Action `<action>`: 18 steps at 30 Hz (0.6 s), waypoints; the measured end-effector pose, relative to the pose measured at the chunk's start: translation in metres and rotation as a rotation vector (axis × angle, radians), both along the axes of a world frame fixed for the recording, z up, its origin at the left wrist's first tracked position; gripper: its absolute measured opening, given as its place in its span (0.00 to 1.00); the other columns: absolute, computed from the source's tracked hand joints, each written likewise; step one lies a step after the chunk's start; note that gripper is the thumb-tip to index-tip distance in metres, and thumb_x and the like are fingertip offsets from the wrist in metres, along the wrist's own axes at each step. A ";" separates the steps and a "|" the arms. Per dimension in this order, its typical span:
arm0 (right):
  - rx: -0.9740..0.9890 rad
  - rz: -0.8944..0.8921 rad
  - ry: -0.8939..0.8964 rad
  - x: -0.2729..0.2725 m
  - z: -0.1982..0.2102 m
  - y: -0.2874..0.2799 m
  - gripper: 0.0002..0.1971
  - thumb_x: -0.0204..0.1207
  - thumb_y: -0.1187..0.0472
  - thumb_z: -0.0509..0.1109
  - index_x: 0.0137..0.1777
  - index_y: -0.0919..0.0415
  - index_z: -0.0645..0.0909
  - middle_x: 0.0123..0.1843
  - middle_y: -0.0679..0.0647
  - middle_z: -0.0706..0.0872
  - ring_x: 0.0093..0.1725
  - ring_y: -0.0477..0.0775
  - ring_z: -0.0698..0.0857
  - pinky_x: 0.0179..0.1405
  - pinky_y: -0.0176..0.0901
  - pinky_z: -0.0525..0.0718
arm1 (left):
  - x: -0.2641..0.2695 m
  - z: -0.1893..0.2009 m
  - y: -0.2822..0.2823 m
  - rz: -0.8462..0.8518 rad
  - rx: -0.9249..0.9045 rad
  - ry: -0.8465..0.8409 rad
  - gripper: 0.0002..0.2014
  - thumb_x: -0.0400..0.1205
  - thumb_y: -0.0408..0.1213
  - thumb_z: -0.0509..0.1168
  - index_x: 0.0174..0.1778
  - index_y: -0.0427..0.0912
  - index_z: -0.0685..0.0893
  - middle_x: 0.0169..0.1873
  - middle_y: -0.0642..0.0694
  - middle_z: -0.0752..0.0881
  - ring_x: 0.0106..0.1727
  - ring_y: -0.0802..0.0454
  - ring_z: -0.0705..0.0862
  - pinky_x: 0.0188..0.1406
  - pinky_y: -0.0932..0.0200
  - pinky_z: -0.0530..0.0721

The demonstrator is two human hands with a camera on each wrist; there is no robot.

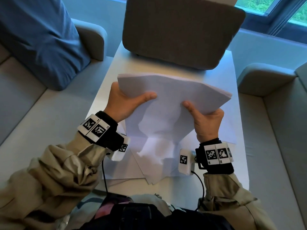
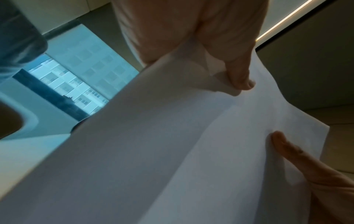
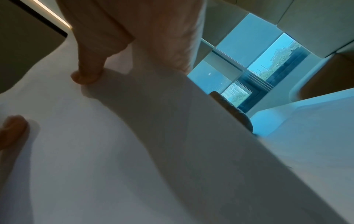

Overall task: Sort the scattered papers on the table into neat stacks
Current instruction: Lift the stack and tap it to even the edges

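Observation:
A thick bundle of white papers [image 1: 169, 97] is lifted above the white table [image 1: 216, 63], tilted and fanned at its far edge. My left hand [image 1: 126, 103] grips its left side, thumb on top and fingers hidden beneath. My right hand [image 1: 204, 120] grips the right side the same way. More loose white sheets [image 1: 149, 163] lie overlapping on the table below the bundle, near the front edge. In the left wrist view the bundle [image 2: 172, 151] fills the frame, with my left hand's thumb [image 2: 239, 72] on it. The right wrist view shows the bundle [image 3: 134, 151] under my right hand's thumb [image 3: 88, 68].
A grey padded chair back [image 1: 181, 30] stands against the table's far end. A light sofa [image 1: 33, 113] with a blue cushion [image 1: 38, 39] runs along the left, and another sofa seat [image 1: 274, 122] along the right. A window [image 1: 282, 9] is at the far right.

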State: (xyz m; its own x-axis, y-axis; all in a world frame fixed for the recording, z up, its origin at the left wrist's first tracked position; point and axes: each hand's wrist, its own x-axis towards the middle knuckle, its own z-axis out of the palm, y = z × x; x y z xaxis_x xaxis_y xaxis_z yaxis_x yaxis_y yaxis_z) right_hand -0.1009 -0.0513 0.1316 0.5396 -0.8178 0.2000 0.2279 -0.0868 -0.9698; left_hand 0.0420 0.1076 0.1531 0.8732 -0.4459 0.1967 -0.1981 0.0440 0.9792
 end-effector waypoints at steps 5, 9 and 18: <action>0.046 -0.003 0.074 0.003 -0.023 -0.001 0.12 0.64 0.73 0.79 0.32 0.54 0.87 0.31 0.39 0.89 0.34 0.37 0.85 0.36 0.31 0.83 | -0.003 -0.044 0.001 -0.042 0.123 0.055 0.19 0.64 0.28 0.81 0.36 0.55 0.80 0.37 0.64 0.84 0.35 0.80 0.82 0.37 0.81 0.79; 0.095 0.010 0.121 0.003 -0.043 -0.005 0.13 0.66 0.73 0.78 0.30 0.54 0.86 0.31 0.40 0.89 0.33 0.37 0.85 0.35 0.31 0.83 | -0.004 -0.084 0.006 -0.090 0.216 0.112 0.20 0.68 0.30 0.79 0.42 0.59 0.80 0.43 0.64 0.83 0.40 0.82 0.81 0.42 0.86 0.76; 0.220 0.184 0.613 -0.004 -0.126 -0.007 0.12 0.78 0.57 0.71 0.54 0.65 0.84 0.44 0.50 0.87 0.45 0.49 0.86 0.36 0.22 0.81 | 0.002 -0.116 -0.004 -0.041 0.307 0.226 0.11 0.80 0.40 0.68 0.40 0.34 0.81 0.34 0.40 0.80 0.34 0.50 0.77 0.34 0.58 0.75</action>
